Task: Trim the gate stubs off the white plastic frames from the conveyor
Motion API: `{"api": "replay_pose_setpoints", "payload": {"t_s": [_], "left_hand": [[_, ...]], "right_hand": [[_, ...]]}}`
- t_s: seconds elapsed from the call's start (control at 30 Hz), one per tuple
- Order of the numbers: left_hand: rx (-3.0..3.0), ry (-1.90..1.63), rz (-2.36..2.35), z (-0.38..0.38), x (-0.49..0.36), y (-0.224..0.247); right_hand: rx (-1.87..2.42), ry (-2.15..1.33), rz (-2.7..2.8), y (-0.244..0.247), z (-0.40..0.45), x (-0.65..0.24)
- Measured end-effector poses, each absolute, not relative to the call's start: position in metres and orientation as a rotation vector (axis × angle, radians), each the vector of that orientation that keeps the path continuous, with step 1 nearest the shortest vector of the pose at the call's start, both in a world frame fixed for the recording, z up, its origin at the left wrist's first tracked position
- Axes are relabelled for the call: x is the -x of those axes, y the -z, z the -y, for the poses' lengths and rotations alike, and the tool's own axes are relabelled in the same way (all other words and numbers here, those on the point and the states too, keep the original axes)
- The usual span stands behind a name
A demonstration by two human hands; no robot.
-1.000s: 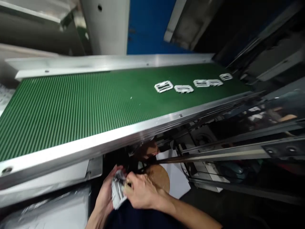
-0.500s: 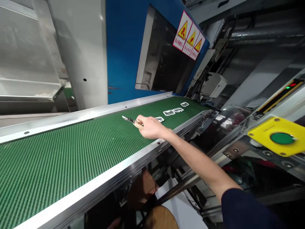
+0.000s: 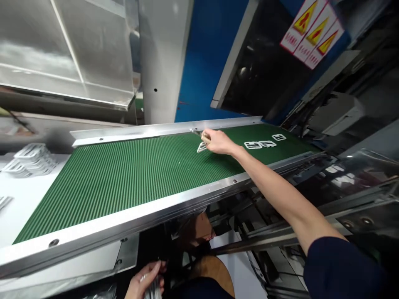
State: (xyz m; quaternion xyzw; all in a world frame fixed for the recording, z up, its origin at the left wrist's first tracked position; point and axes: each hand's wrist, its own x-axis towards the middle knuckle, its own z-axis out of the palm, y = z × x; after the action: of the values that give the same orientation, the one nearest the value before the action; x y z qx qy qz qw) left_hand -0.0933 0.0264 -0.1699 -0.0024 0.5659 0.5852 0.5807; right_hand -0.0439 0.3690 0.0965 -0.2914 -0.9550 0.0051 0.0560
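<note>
My right hand (image 3: 218, 142) is closed above the green conveyor belt (image 3: 134, 174). Out of its fingers juts a slim metal-tipped tool (image 3: 195, 131) with a beige part in the grip; its exact kind is unclear. A white plastic frame (image 3: 202, 147) hangs from the same fingers, tilted over the belt. At the bottom edge my left hand (image 3: 146, 280) is wrapped round a bundle of thin white pieces (image 3: 153, 288), partly cut off by the picture. Further right on the belt lie flat white frames (image 3: 267, 143), two of them side by side.
Stacked white frames (image 3: 33, 160) stand on a white surface at the belt's left end. Metal rails (image 3: 174, 198) border the belt. Behind it rises a blue machine (image 3: 199, 62) with warning signs (image 3: 313, 33). A round brown stool seat (image 3: 215, 270) shows below.
My view has swung left, bringing my left hand and the stacked frames into sight. A white frame near my right hand has left the belt and now hangs from its fingers.
</note>
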Motion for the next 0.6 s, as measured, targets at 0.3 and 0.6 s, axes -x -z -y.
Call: {"api": "replay_pose_setpoints", "payload": {"t_s": [0.3,0.6], "left_hand": [[-0.451,-1.467,-1.212,-0.019,0.117,0.088],[-0.668,-1.104,-1.268,-0.022,0.116,0.102]], "right_hand": [[0.71,-1.939,2.407,-0.043,-0.184,-0.015],[1.021,-2.548,1.871,0.075,-0.153,-0.045]]}}
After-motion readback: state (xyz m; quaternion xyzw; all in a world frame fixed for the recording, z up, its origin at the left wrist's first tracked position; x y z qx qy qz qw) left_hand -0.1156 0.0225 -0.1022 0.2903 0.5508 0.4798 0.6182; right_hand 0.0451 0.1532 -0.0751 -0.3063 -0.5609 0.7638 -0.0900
